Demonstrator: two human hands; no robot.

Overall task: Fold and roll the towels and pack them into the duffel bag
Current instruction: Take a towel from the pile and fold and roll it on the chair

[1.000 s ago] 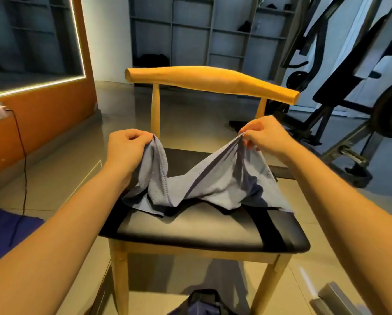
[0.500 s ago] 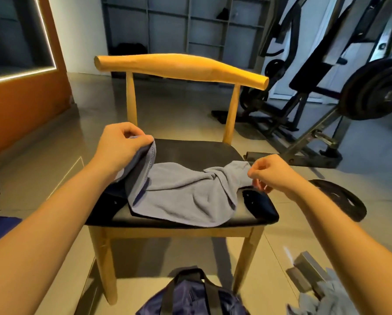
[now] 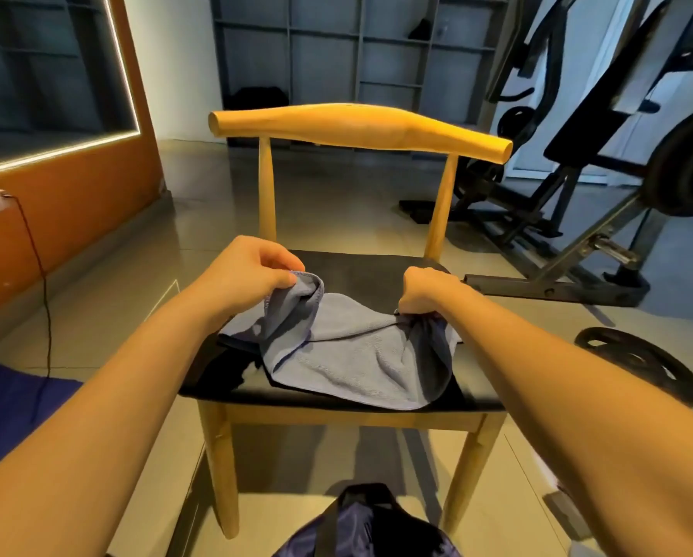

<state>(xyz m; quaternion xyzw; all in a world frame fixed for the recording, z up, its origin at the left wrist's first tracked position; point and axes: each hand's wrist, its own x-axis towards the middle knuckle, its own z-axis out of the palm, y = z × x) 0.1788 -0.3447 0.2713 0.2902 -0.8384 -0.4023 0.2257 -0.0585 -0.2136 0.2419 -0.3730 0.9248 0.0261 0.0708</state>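
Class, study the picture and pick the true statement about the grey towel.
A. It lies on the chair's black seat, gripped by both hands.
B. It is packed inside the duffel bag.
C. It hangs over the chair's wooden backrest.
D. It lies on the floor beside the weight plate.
A: the towel lies crumpled on the black seat, with the left hand and the right hand each gripping one end of it.
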